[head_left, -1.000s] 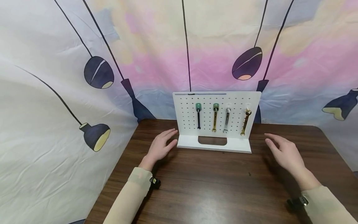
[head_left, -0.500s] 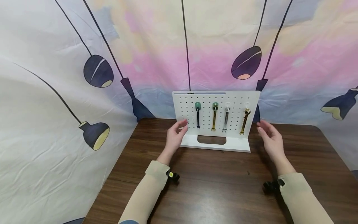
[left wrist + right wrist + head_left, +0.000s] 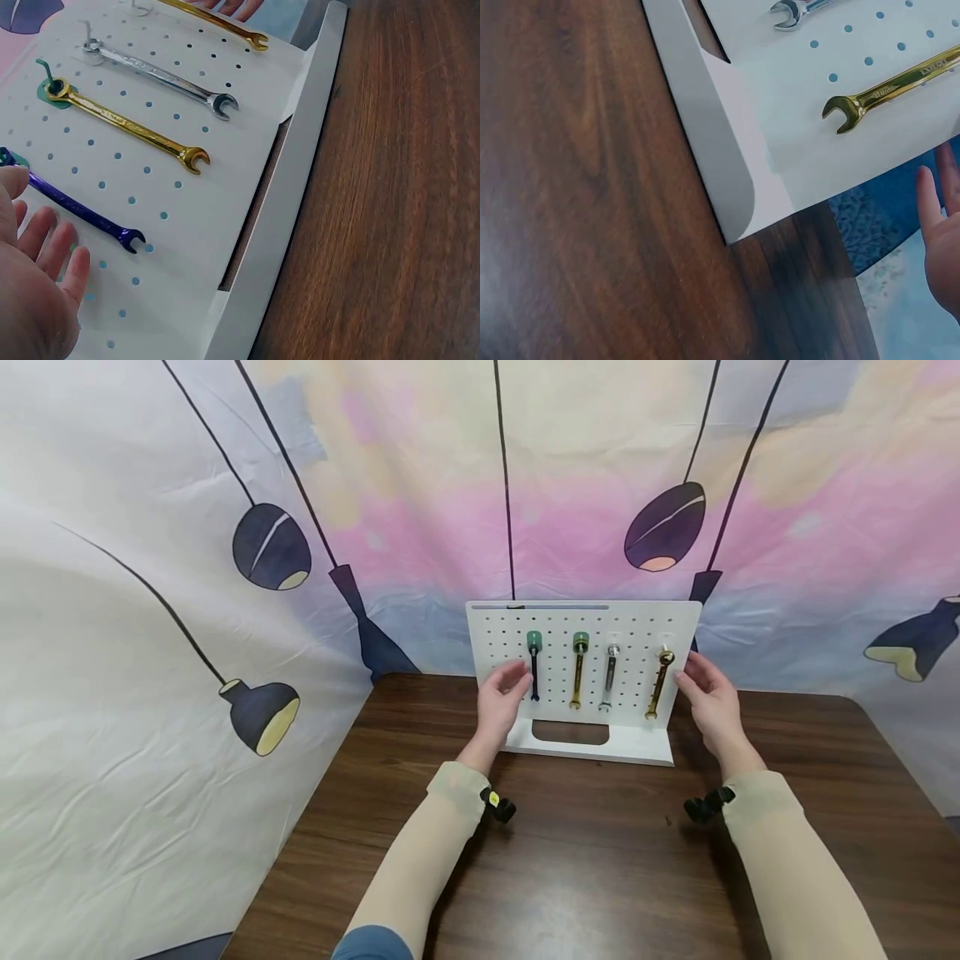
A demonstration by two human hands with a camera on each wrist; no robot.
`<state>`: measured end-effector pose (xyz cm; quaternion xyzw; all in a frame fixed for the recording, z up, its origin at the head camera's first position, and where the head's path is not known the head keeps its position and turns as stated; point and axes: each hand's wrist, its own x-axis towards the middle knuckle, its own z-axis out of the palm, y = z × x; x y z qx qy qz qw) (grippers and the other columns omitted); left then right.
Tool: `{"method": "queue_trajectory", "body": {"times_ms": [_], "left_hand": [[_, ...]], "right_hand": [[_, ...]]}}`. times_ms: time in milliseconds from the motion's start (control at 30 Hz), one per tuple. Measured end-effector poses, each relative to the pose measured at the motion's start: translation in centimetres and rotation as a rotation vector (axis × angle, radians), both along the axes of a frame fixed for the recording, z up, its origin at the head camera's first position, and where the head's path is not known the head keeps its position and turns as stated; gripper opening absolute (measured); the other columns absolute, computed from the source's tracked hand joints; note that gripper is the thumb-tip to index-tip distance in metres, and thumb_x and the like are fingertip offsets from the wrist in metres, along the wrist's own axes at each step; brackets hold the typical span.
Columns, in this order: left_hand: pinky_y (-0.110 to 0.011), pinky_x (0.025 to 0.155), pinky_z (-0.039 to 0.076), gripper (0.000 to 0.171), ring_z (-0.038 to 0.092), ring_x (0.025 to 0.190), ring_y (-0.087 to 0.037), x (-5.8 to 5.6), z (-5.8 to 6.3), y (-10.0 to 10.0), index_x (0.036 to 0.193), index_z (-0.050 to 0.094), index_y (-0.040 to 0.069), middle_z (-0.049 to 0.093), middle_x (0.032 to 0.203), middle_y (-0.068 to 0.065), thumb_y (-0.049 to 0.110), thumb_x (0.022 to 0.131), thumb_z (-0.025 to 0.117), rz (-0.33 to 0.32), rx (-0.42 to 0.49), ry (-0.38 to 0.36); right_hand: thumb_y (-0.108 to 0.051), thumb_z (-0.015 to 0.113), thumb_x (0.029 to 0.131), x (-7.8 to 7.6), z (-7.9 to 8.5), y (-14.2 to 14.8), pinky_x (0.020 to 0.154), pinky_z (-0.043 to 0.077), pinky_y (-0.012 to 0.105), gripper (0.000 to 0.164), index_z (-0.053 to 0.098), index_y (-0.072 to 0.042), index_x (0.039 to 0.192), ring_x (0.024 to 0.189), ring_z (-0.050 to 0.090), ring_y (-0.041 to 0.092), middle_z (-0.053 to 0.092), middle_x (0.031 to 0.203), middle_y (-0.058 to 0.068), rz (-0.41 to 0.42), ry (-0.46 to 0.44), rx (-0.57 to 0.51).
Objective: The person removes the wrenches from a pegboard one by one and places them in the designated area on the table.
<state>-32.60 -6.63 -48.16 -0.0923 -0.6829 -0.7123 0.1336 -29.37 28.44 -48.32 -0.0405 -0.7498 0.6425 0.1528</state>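
Note:
A white pegboard [image 3: 495,652] stands upright on its base at the back of the table. From its hooks hang a dark blue wrench [image 3: 86,211], a gold wrench [image 3: 127,126], a silver wrench [image 3: 154,70] and a second gold wrench [image 3: 907,81]. My left hand [image 3: 498,702] is over the board's left part, its thumb beside the blue wrench and its fingers loosely spread. At the right edge my right hand [image 3: 712,706] has its thumb tip by the board's front, near the second gold wrench. Its fingers reach past the edge and are partly hidden behind it.
The dark wooden table [image 3: 585,860] extends in front of the board. A printed cloth [image 3: 405,485] with painted lamps hangs close behind and at the left. Each wrist wears a small black camera, the left camera [image 3: 498,806] and the right camera [image 3: 708,806].
Both hands have moved inward and up to the board, the left from its left side to the blue wrench, the right to the right edge. The wrenches still hang in place.

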Motion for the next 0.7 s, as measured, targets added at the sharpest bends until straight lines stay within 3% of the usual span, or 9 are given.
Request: {"method": "queue_trajectory", "body": {"times_ms": [200, 333, 467, 700], "left_hand": [[-0.031, 0.097, 0.060, 0.028, 0.070, 0.107, -0.021, -0.42, -0.10, 0.52, 0.127, 0.074, 0.002, 0.076, 0.121, -0.010, 0.010, 0.100, 0.078, 0.020, 0.050, -0.026], [-0.029, 0.095, 0.060, 0.028, 0.070, 0.105, -0.018, -0.65, -0.23, 0.68, 0.126, 0.075, 0.002, 0.076, 0.120, -0.010, 0.009, 0.100, 0.078, 0.027, 0.056, -0.035], [-0.027, 0.093, 0.060, 0.027, 0.070, 0.102, -0.015, -0.74, -0.29, 0.73, 0.125, 0.075, 0.001, 0.076, 0.120, -0.012, 0.009, 0.100, 0.078, 0.040, 0.046, -0.049], [-0.027, 0.091, 0.061, 0.025, 0.070, 0.100, -0.016, -0.80, -0.56, 0.57, 0.122, 0.077, 0.003, 0.077, 0.116, -0.010, 0.008, 0.099, 0.080, 0.051, 0.030, -0.069]], "right_hand": [[-0.029, 0.069, 0.107, -0.38, 0.18, -0.35, 0.088, 0.051, 0.009, 0.061, 0.050, -0.002, 0.158, 0.111, 0.059, 0.000, 0.064, 0.117, -0.018, -0.009, -0.002, 0.006], [-0.022, 0.072, 0.105, -0.57, 0.33, -0.45, 0.084, 0.053, 0.009, 0.052, 0.058, 0.000, 0.151, 0.102, 0.061, -0.001, 0.065, 0.105, -0.022, -0.047, 0.014, -0.052], [-0.015, 0.076, 0.102, -0.57, 0.49, -0.42, 0.086, 0.056, 0.010, 0.035, 0.069, -0.008, 0.136, 0.098, 0.064, 0.000, 0.069, 0.100, -0.017, -0.068, 0.012, -0.143], [-0.019, 0.073, 0.104, -0.63, 0.71, -0.57, 0.091, 0.058, 0.016, 0.014, 0.070, -0.019, 0.118, 0.099, 0.065, 0.000, 0.069, 0.098, -0.018, -0.052, -0.057, -0.093]]}}
